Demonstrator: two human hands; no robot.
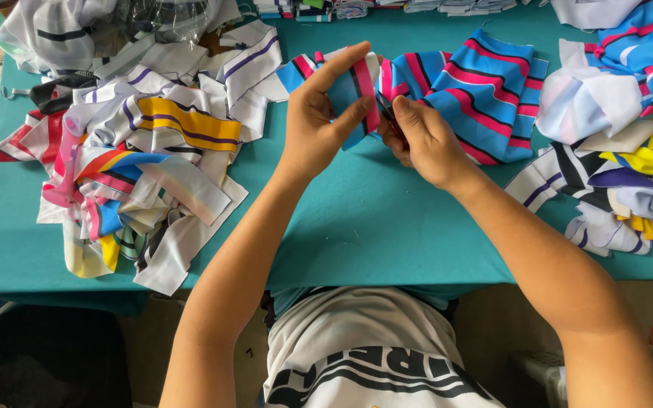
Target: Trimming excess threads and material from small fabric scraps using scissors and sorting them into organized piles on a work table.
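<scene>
teal cloth covers the table (357, 227), and everything here is placed against it; at its middle, toward the far edge, the left hand (319, 113) pinches a blue, pink and black striped fabric piece (485, 91) between thumb and fingers, lifting one end off the cloth; the right hand (425, 140) is closed around a small dark tool (388, 113), likely snips, its tip meeting the fabric just beside the left thumb; the rest of the striped piece lies flat on the table to the right of the hands; the step in hand looks like trimming at the pinched edge, and the next move would call for holding the fabric taut while the tool works in small bites, close to the fingers; on the table's left side a pile of white, yellow and purple scraps (137, 166) spreads to the near edge; on its right side another heap of offcuts (629, 189) overhangs; between them, from the hands to the near edge, bare teal gives open room for the forearms.
</scene>
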